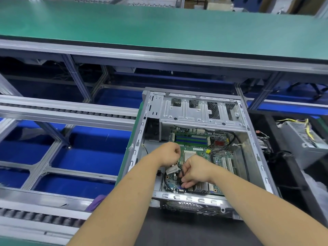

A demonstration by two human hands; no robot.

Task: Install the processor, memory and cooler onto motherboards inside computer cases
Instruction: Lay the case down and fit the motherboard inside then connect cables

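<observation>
A black cable (181, 175) is being pinched by the right hand (195, 170) over the motherboard (220, 157); the left hand (168, 153) is being held curled, its contents hidden.

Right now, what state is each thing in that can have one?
Computer case: side open, lying flat.
Motherboard: mounted inside, no cooler fitted.
Memory slots: sticks seated.
Left hand: curled, contents unclear.
Right hand: pinching black cable.
Power supply: outside case.

Bare grey sheet-metal case (195, 110), glossy green motherboard (195, 148), matt green bench top (159, 29)
</observation>
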